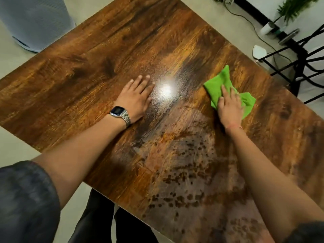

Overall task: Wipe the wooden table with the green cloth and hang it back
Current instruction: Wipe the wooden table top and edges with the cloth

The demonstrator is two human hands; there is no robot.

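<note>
The wooden table (87, 67) fills most of the view, dark brown with a bright light glare at its middle. A crumpled green cloth (219, 83) lies on the table's right part. My right hand (229, 106) presses down on the cloth, fingers spread over it. Flat on the bare wood to the left of the glare rests my left hand (136, 99), fingers apart, a metal wristwatch on its wrist. Damp streaks and dark droplets mark the wood between the cloth and the near edge.
A black metal wire rack (298, 64) stands just past the table's right edge. A small potted plant (284, 13) and a cable lie on the floor at the back right. A pale grey ribbed object (35, 23) stands at the back left.
</note>
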